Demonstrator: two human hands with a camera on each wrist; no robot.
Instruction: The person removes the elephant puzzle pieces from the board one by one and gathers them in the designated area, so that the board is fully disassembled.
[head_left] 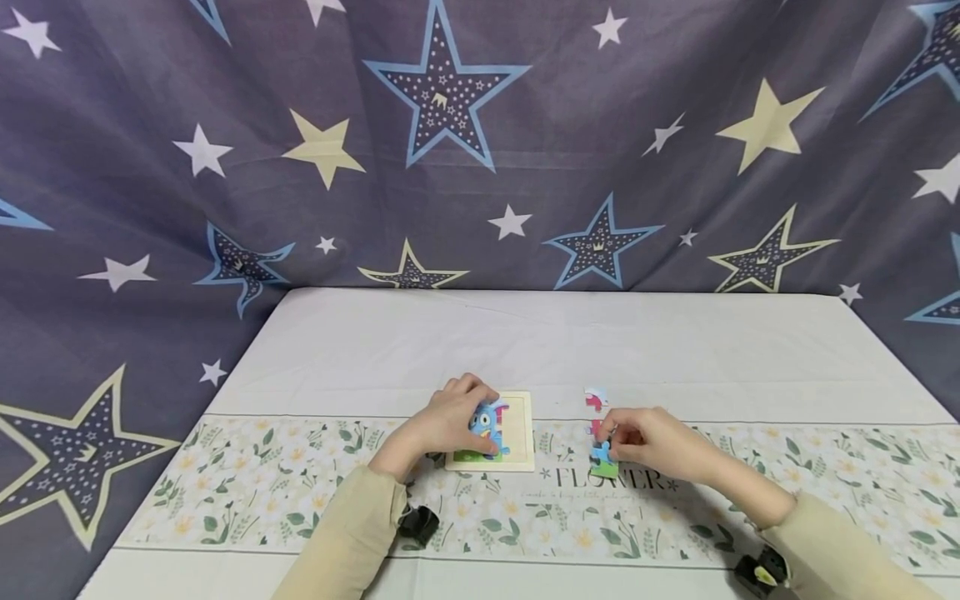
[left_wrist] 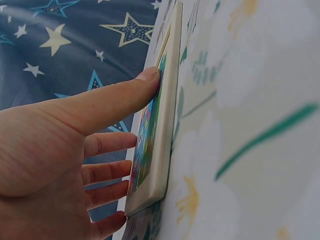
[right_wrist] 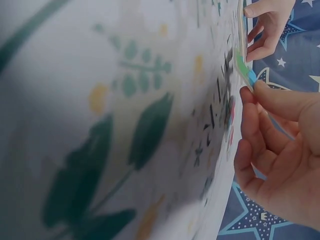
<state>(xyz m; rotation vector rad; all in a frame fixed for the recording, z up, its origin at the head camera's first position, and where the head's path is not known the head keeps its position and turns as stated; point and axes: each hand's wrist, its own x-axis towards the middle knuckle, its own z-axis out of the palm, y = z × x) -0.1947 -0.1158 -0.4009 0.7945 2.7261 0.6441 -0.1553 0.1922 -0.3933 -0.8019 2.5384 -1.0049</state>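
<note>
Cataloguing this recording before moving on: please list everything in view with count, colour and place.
Curtain: one, dark with stars, at the back
Tablecloth: one, white with floral band, before the curtain
Puzzle tray: one, cream, on the tablecloth
Fitted pieces: count unclear, mostly blue, in the tray's left part
Loose pieces: at least two, reddish, right of the tray
Wrist devices: two, black, by the cuffs
Sleeves: two, beige, lower frame
Left hand: one, bare, holding the tray
Right hand: one, bare, pinching a blue-green piece

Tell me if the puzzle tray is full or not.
Not full: the tray shows a bare strip on its right side, beside the blue puzzle pieces.
</note>
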